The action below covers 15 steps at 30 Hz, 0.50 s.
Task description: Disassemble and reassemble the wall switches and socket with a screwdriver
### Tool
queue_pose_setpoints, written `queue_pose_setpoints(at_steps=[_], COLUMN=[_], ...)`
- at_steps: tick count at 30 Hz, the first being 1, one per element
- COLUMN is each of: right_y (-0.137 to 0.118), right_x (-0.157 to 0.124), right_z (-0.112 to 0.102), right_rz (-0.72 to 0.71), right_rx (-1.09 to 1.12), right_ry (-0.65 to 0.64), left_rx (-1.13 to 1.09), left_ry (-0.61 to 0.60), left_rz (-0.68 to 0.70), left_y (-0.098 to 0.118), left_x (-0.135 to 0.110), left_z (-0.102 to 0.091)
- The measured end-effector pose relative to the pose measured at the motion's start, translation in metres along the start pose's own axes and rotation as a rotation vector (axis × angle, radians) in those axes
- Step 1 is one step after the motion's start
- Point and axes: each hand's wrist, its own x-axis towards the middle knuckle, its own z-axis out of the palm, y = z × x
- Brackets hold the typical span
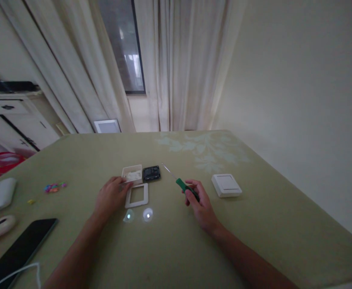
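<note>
Left hand (pixel 111 196), loosely open, touches the frame (pixel 146 194); right hand (pixel 201 204) grips the screwdriver (pixel 183 186), tip aimed far-left. Engaging the module (pixel 151 173) likely calls for a short leftward reach.

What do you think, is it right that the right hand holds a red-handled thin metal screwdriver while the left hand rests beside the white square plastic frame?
The head view shows a green-handled screwdriver, not a red-handled one; the right hand holds it, and the left hand rests beside the frame.
</note>
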Motion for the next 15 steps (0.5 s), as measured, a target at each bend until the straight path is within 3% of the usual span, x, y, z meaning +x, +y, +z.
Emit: queue_pose_setpoints(at_steps=[4,7,9,11,15], right_y=[0.001,-0.001,-0.001,-0.001,-0.001], right_x=[0.011,0.019,0.022,0.024,0.025], right_z=[-0.011,-0.019,-0.022,-0.025,-0.026], right_rz=[-0.008,0.003,0.023,0.047,0.096], right_rx=[0.013,0.058,0.081,0.09,0.103], right_ry=[0.074,0.148,0.179,0.195,0.201], left_rx=[-0.078,-0.306,-0.489,-0.532,-0.501], left_ry=[0.125,0.092,-0.057,-0.226,-0.534], left_rz=[0.003,0.23,0.468,0.642,0.776], left_y=[0.002,0.023,0.047,0.071,0.099], left_x=[-0.006,-0.022,-0.036,-0.05,-0.068], left_z=[-0.017,-0.021,-0.018,-0.014,-0.009])
